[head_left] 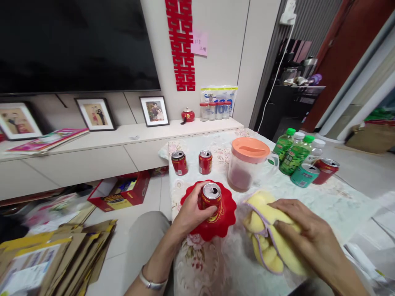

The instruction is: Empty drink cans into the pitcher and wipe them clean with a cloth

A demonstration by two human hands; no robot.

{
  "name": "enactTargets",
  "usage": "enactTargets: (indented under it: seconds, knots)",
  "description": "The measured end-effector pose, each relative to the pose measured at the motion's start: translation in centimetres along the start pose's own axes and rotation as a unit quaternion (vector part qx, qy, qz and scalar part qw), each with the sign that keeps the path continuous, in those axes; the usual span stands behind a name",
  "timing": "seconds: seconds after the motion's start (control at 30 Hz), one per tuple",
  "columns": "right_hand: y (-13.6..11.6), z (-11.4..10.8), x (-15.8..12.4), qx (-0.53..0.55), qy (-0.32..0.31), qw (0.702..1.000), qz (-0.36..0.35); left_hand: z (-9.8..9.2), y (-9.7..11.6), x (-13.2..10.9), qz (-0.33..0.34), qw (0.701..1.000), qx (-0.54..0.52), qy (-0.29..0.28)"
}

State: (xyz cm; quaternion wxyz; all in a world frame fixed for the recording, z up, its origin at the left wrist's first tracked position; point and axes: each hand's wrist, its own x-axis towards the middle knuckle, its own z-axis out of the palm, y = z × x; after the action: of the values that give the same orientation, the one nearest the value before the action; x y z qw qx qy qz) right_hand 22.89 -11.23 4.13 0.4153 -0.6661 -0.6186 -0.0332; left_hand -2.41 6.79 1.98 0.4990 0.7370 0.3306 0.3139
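My left hand is wrapped round a small red drink can, whose top is opened. The can is at the red scalloped plate; whether it rests on it or is just above, I cannot tell. On the right, my right hand grips a bunched yellow cloth with a purple edge, low over the table. Beyond the plate stand two more opened red cans, one dark-topped can and one smaller-looking can. A clear pitcher with an orange lid holds something dark near its bottom.
Green-capped bottles, a teal can and a tilted red can stand at the table's right. The flowered tablecloth covers the table. A white cabinet runs behind; a red box and cardboard envelopes lie left.
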Motion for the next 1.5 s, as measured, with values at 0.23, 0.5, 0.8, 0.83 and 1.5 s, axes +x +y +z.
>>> enactTargets:
  seconds: [0.23, 0.5, 0.8, 0.83, 1.5]
  knots:
    - [-1.8, 4.1, 2.9, 0.005, 0.081, 0.996, -0.042, 1.1, 0.1, -0.9, 0.008, 0.999, 0.016, 0.035]
    - [-3.5, 9.8, 1.6, 0.065, 0.046, 0.996, -0.033, 3.5, -0.1, -2.0, 0.006, 0.999, -0.020, 0.042]
    - [-2.3, 11.2, 2.5, 0.091, -0.022, 0.993, 0.069, 3.5, 0.4, -2.1, 0.019, 0.999, 0.028, 0.043]
    - [-2.1, 11.1, 2.6, 0.089, -0.031, 0.993, 0.074, 3.5, 0.4, -2.1, 0.020, 0.999, 0.025, 0.043]
    - [-4.6, 8.7, 0.8, -0.058, -0.005, 0.997, -0.053, 4.6, -1.1, -1.3, 0.016, 0.992, 0.008, 0.125]
